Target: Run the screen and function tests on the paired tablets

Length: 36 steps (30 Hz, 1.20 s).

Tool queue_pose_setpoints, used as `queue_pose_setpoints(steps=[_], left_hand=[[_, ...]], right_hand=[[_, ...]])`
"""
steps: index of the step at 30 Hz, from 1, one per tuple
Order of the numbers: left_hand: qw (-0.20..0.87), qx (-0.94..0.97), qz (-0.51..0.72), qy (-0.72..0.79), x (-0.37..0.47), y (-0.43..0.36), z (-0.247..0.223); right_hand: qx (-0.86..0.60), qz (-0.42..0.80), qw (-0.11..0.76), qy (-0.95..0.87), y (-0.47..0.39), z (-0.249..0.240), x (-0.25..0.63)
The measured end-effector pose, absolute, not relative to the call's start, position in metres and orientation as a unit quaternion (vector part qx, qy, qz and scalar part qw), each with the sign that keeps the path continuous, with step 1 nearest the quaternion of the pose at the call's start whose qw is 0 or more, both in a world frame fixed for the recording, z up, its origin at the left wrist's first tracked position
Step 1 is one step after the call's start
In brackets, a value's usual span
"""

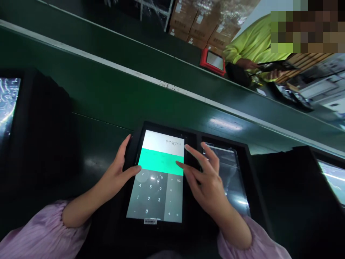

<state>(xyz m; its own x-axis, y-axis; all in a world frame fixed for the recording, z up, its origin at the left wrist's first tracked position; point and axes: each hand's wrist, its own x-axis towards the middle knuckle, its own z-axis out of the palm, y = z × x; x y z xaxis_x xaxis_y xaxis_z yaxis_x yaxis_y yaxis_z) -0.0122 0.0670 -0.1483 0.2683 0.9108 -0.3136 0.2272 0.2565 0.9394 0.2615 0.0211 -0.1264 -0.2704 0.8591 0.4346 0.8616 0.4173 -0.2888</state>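
A tablet (161, 198) lies in a black holder (164, 230), its lit screen showing a calculator with a green panel above the number keys. A small barcode label (150, 221) sits at its lower edge. My left hand (120, 169) rests along the left side, thumb over the screen near the 7 key and fingers spread at the holder's edge. My right hand (206, 176) hovers at the right side, fingers apart, one fingertip at the green panel; whether it touches cannot be told. Beside it, a second, dark tablet (226, 172) lies in the same holder.
More black holders with screens stand at the left (8, 108) and right (331, 176). Across the green bench (107, 82), a person in a yellow top (253, 39) handles a dark object near a red-cased device (212, 62). Cardboard boxes (202, 25) are stacked behind.
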Motion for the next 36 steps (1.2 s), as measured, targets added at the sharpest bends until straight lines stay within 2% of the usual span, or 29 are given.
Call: queue_pose_setpoints(steps=[3, 10, 18, 32, 36], left_hand=[[0.589, 0.526, 0.291, 0.540, -0.013, 0.068, -0.146], [0.572, 0.497, 0.338, 0.557, -0.012, 0.066, -0.142], [0.546, 0.478, 0.367, 0.582, 0.002, 0.089, -0.125], [0.509, 0.534, 0.320, 0.594, 0.011, 0.119, -0.128], [0.529, 0.482, 0.333, 0.614, 0.011, 0.116, -0.128]], right_hand=[[-0.580, -0.030, 0.311, -0.752, 0.023, -0.120, 0.293], [-0.645, -0.084, 0.284, -0.704, 0.014, -0.136, 0.351], [-0.636, -0.045, 0.298, -0.710, 0.007, -0.141, 0.354], [-0.653, 0.022, 0.400, -0.643, 0.003, -0.119, 0.362], [-0.655, 0.044, 0.388, -0.647, 0.005, -0.115, 0.359]])
